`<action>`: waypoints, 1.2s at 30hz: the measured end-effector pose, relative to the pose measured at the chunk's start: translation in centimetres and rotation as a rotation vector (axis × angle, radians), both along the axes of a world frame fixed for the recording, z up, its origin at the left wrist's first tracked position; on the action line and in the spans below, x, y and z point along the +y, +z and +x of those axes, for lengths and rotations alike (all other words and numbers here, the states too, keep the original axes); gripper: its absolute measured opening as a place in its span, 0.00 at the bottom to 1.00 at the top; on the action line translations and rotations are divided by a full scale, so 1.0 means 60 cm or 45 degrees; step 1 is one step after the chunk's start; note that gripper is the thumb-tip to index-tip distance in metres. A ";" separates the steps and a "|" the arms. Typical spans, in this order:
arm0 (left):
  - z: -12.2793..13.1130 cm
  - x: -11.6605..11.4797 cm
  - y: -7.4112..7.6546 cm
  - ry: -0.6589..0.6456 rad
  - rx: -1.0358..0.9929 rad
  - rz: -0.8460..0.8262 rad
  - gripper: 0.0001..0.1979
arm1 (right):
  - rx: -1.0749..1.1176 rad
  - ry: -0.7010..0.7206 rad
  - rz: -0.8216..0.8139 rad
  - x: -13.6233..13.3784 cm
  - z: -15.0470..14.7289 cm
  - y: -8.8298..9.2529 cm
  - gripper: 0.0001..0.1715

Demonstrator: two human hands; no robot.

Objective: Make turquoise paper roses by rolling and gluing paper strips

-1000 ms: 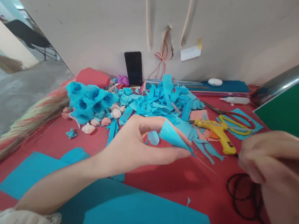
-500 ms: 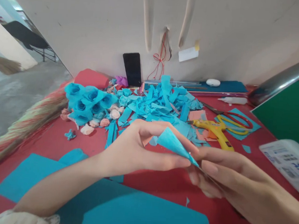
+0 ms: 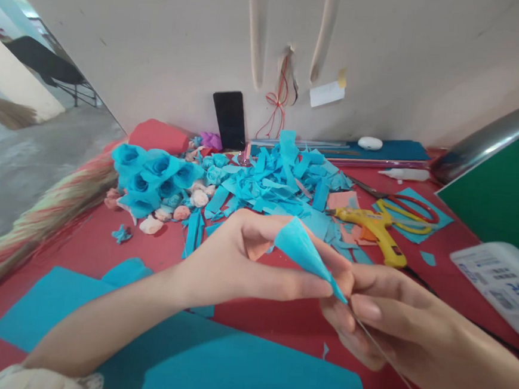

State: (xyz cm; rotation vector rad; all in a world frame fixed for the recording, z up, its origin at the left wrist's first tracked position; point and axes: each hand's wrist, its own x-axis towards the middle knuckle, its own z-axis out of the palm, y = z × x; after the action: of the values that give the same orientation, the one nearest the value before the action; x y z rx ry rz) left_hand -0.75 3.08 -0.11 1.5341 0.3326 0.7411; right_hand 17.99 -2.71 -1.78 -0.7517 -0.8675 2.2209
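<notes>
A blue crepe-paper petal (image 3: pixel 302 249), rolled into a cone, is pinched by its narrow end between the thumb and fingers of my left hand (image 3: pixel 254 266). From its tip a thin wire stem (image 3: pixel 392 361) runs down to the lower right. My right hand (image 3: pixel 412 314) closes its thumb and fingers around the wire just below the petal. Both hands meet above the red tabletop, in the middle of the head view. Beneath my left forearm lie large blue crepe-paper sheets (image 3: pixel 246 361).
Blue paper scraps (image 3: pixel 270 177) are heaped behind my hands. Finished blue paper flowers (image 3: pixel 153 174) stand at the left. A yellow glue gun (image 3: pixel 374 224), scissors (image 3: pixel 413 212) and a white container (image 3: pixel 495 279) are on the right. A phone (image 3: pixel 229 120) leans against the wall.
My right hand has shifted slightly down and turned, so more of the wire shows. The paper cone now tilts more steeply. My left hand has barely moved.
</notes>
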 end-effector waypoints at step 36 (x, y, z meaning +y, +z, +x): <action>0.001 0.020 -0.014 0.255 0.015 0.003 0.04 | -1.009 -0.622 0.680 0.050 0.014 -0.006 0.17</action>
State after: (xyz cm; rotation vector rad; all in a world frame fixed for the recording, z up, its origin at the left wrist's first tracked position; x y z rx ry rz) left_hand -0.67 4.27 -0.94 1.5222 0.4999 0.8893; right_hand 18.80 0.32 -2.15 -1.4067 -1.3815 1.1544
